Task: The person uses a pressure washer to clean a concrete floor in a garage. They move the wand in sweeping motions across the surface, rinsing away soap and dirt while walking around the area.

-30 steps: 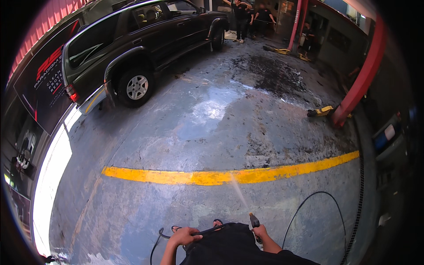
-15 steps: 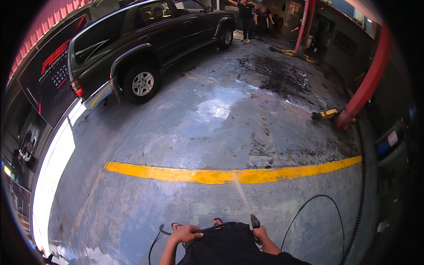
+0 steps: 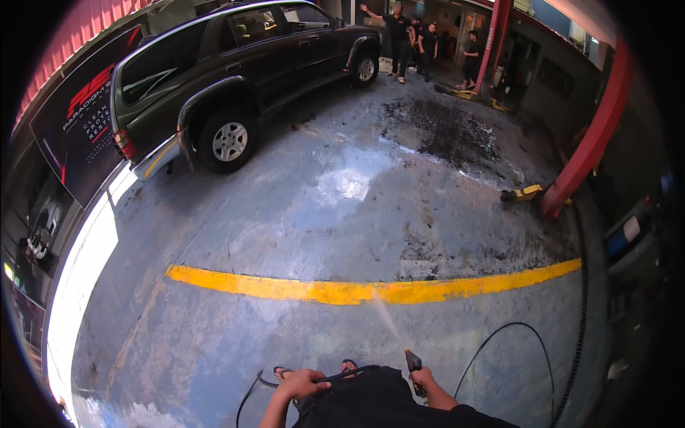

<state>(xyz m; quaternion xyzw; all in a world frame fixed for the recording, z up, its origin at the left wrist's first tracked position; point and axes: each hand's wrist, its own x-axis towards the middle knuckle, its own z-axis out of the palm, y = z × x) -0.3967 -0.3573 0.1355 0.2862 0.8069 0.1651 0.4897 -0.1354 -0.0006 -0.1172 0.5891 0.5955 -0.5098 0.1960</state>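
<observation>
A short black spray gun (image 3: 412, 362) with an orange-brown tip is gripped in my right hand (image 3: 424, 378), its nozzle aimed away from me. From it a thin white spray (image 3: 387, 318) fans toward the yellow floor line (image 3: 342, 292). My left hand (image 3: 301, 384) is closed around a black hose (image 3: 347, 373) that passes across the front of my dark clothing. Part of the hose loops down beside my left arm. Both my feet, in sandals, stand behind the line.
A dark SUV (image 3: 246, 78) is parked at the far left. At right, a red post (image 3: 592, 135) rises beside a yellow-and-black lift arm (image 3: 526, 193). A dark wet stain (image 3: 453, 132) marks the floor. Several people stand at the back. More black hose (image 3: 492, 334) curves at lower right.
The view has tilted up slightly, showing more of the people at the back. Spray continues at the yellow line; both hands keep their holds.
</observation>
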